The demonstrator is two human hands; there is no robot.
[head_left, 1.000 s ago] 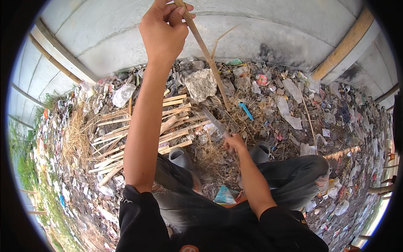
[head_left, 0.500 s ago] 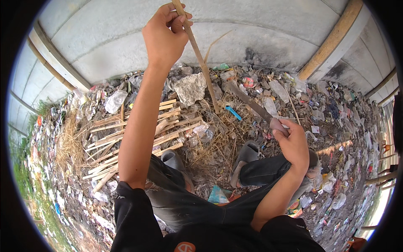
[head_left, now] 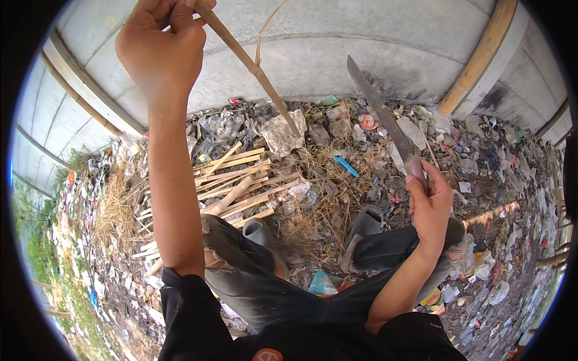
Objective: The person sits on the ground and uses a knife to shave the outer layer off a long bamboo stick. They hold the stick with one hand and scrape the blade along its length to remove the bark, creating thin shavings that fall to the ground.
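My left hand (head_left: 165, 51), raised high at the upper left, pinches a long thin bamboo strip (head_left: 253, 67) near its upper end. The strip slants down to the right, with a thin curled sliver hanging off its side; its lower tip is in front of a pale stone (head_left: 283, 133) by the wall. In my right hand (head_left: 428, 201) is a machete (head_left: 385, 114), gripped by its handle with the blade pointing up and to the left. The blade is apart from the strip. Split wooden sticks (head_left: 241, 186) lie in a loose pile beyond my left knee.
A grey concrete panel wall (head_left: 337, 66) with a wooden post (head_left: 478, 57) stands ahead. Litter and dry straw cover the ground. A blue plastic piece (head_left: 346, 166) lies between the feet and the wall. My grey shoes (head_left: 366, 222) rest on the litter.
My left hand has moved left and up, lifting the bamboo strip's lower end off the ground. My right hand has turned the machete more upright, its tip now against the wall's background.
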